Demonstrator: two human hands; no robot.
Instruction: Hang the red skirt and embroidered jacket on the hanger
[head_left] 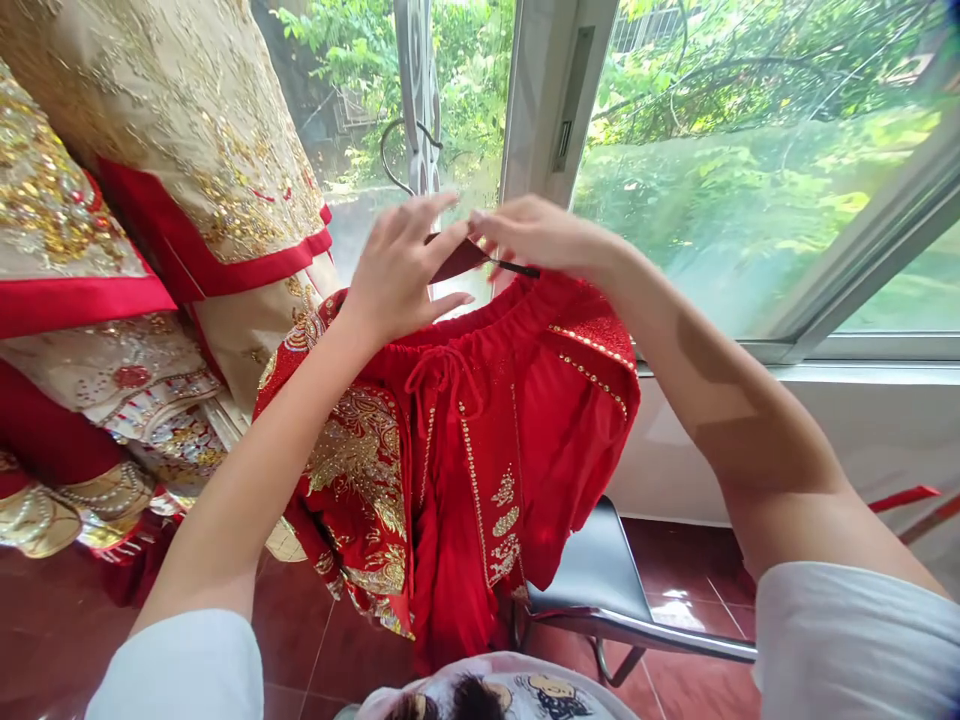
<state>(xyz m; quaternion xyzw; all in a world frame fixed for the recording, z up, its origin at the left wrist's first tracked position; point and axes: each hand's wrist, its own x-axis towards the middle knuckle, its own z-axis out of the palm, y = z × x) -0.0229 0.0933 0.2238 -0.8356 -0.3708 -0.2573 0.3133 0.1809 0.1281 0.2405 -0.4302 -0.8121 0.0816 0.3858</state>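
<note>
A red skirt-like garment [442, 460] hangs in front of me, with a gathered waist, a tied drawstring and gold embroidery. Above its waist opening, my left hand [405, 262] has its fingers spread and its thumb stretched apart. The fingertips of my right hand [525, 232] are pinched together close to the left index finger; motion blurs them. Beneath both hands runs a dark reddish strip [459, 260], possibly part of a hanger. A dark hook [391, 160] rises behind my left hand, and a thin black bar [517, 268] shows by the waistband.
Beaded gold and red costumes [225, 190] hang on the left. Behind the garment are a metal stand [420, 70] and sliding windows [750, 190] with greenery outside. A black-seated metal chair [592, 565] stands below right on the red tiled floor [292, 640].
</note>
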